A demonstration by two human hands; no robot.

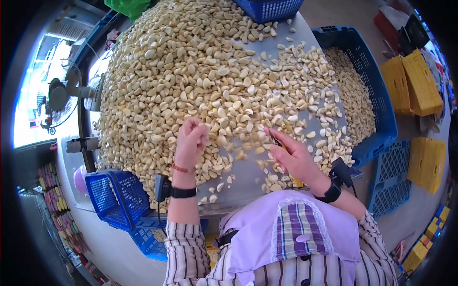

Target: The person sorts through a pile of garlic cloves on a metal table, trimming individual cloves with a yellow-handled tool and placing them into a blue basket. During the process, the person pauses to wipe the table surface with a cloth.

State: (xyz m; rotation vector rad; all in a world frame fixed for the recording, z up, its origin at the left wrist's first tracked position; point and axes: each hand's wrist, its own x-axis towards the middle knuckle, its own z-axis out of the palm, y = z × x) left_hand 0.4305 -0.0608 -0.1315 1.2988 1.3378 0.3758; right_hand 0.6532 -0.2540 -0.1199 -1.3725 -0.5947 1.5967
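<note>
**Inspector:** Two hands are at work, both at the near edge of the heap. The left hand (191, 139) is bunched shut with its fingertips drawn together, low over the garlic cloves (191, 62). I cannot tell what sits inside the fist. The right hand (292, 157) pinches a small dark tool (273, 137) between thumb and forefinger, and its other fingers are loosely extended.

**Clerk:** Where does the garlic lie?

**Inspector:** Nearly all of it is piled on the metal worktop (248, 178), from just beyond the hands to the far end. Loose cloves trail off to the right. Only a small patch of bare metal shows between the hands and the person's body.

**Clerk:** Any containers?

**Inspector:** A large blue crate (381, 109) stands just beside the worktop on the right, with a shallow layer of cloves in it. A smaller blue basket (117, 195) hangs at the left front corner, and I cannot see into it.

**Clerk:** And your estimate of progress?

**Inspector:** Early, in my judgement. The crate's layer is thin against the heap on the worktop, so far more remains than has been dealt with.

**Clerk:** What else is around?

**Inspector:** Yellow crates (415, 81) sit on the floor to the far right, and a fan (59, 97) stands to the left.
</note>
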